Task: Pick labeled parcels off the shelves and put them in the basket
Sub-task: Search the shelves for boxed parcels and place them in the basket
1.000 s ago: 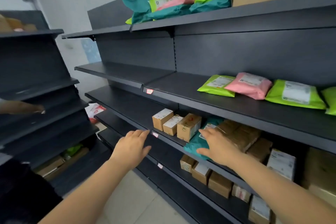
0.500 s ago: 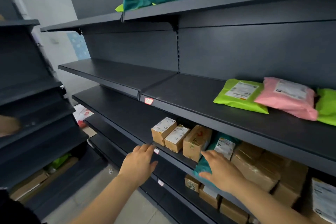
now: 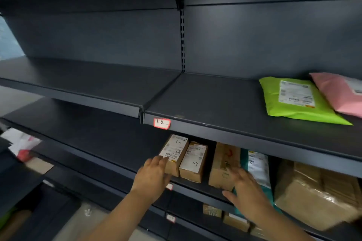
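head | left hand point(image 3: 152, 177): arm reaches forward, fingers straight, tips touching the leftmost labelled box point(image 3: 174, 152), grasping nothing | right hand point(image 3: 247, 188): fingers spread, relaxed, unladen, at the tall brown box point(image 3: 223, 162), beside the teal mailer point(image 3: 256, 166) | all three stand on the middle shelf point(image 3: 109, 143)

Bare shelf point(image 3: 98, 139) is lying open left of the small boxes point(image 3: 194, 161). The upper shelf lip point(image 3: 235, 133) is overhanging them closely.
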A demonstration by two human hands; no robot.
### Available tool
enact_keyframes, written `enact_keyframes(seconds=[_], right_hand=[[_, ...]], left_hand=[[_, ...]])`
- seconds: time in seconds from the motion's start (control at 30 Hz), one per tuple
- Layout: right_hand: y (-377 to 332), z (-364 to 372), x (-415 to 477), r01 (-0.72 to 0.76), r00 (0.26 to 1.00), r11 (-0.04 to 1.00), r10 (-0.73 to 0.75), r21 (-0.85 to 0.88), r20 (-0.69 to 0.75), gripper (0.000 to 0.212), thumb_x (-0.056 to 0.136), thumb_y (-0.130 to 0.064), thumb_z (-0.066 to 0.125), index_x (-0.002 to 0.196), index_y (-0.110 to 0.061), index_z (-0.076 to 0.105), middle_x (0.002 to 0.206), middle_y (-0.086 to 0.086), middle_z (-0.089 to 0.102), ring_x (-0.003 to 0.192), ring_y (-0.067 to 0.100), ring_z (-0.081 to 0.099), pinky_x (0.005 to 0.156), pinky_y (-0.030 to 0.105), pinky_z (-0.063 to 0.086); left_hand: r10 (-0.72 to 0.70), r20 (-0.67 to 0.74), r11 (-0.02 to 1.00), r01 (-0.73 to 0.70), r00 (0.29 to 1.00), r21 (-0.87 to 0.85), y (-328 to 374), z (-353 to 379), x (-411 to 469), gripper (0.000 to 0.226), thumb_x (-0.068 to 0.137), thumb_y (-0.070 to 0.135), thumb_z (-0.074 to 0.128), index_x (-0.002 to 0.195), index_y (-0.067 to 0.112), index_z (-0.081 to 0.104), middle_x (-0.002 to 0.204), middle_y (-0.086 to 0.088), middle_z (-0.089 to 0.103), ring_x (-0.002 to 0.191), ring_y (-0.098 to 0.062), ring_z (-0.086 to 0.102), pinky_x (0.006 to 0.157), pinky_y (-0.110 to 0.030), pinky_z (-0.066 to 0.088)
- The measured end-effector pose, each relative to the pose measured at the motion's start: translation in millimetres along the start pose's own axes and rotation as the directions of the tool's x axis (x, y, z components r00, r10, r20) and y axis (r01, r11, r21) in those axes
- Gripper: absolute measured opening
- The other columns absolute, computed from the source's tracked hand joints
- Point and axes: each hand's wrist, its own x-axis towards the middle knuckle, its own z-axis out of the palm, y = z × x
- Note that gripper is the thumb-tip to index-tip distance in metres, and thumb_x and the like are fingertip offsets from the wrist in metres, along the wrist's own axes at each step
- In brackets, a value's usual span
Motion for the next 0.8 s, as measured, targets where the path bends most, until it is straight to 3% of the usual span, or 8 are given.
enact_keyframes(seconds=[0.27, 0.43, 0.57, 0.73, 0.8], right_hand=[[0.1, 21.7, 30.8, -0.086, 0.99, 0.995, 0.081, -0.048, -0.113, 0.072, 0.091, -0.046, 0.051, 0.15, -0.024, 0.016, 0.154, -0.004, 0.02, 0.142, 0.02, 0.018, 0.117, 0.032, 0.018], [5.7, 36.4, 41.8, -0.179, 0.971, 0.984, 0.175, -0.01, -0.164, 0.079, 0.089, -0.055, 0.05, 0.15, -0.028, 0.008, 0.155, -0.003, 0.015, 0.142, 0.023, 0.015, 0.117, 0.035, 0.019], [4.5, 45.4, 53.5, -0.337, 0.913, 0.933, 0.357, 0.13, -0.198, 0.091, 0.081, -0.067, 0.049, 0.149, -0.027, 0.003, 0.153, 0.005, 0.013, 0.14, 0.026, 0.017, 0.113, 0.04, 0.028], [-6.9, 55.3, 80.3, -0.479, 0.824, 0.812, 0.547, 0.334, -0.146, 0.111, 0.067, -0.078, 0.055, 0.148, -0.027, -0.001, 0.15, 0.012, 0.017, 0.136, 0.033, 0.025, 0.104, 0.048, 0.039], [-12.0, 60.2, 87.7, -0.517, 0.793, 0.76, 0.599, 0.394, -0.116, 0.114, 0.067, -0.074, 0.06, 0.149, -0.025, -0.003, 0.146, 0.013, 0.022, 0.134, 0.033, 0.028, 0.101, 0.047, 0.04]], left_hand=[[0.053, 0.043, 0.999, -0.053, 0.998, -0.014, -4.2, 40.3, 49.4, 0.053, 0.095, 0.04, 0.046, 0.145, 0.033, 0.031, 0.152, 0.001, 0.025, 0.137, -0.026, 0.021, 0.106, -0.04, 0.038], [0.003, 0.066, 1.0, -0.004, 0.998, 0.017, 0.2, 63.5, 66.0, 0.065, 0.095, 0.05, 0.039, 0.15, 0.028, 0.013, 0.157, -0.001, 0.012, 0.143, -0.032, 0.008, 0.115, -0.048, 0.018], [-0.05, 0.097, 0.999, 0.049, 0.994, 0.01, -5.6, 75.9, 78.7, 0.061, 0.097, 0.052, 0.032, 0.15, 0.027, 0.014, 0.158, 0.002, 0.009, 0.144, -0.031, 0.005, 0.117, -0.045, 0.019], [0.075, 0.063, 0.992, -0.081, 0.995, 0.099, -10.2, 88.0, 86.3, 0.053, 0.102, 0.029, 0.032, 0.151, 0.023, 0.014, 0.159, 0.0, 0.011, 0.146, -0.022, 0.002, 0.12, -0.041, 0.004], [0.027, 0.071, 0.997, -0.032, 0.997, 0.066, -17.3, 91.8, 89.6, 0.052, 0.102, 0.036, 0.028, 0.151, 0.029, 0.013, 0.158, 0.003, 0.012, 0.146, -0.02, 0.005, 0.12, -0.037, 0.009]])
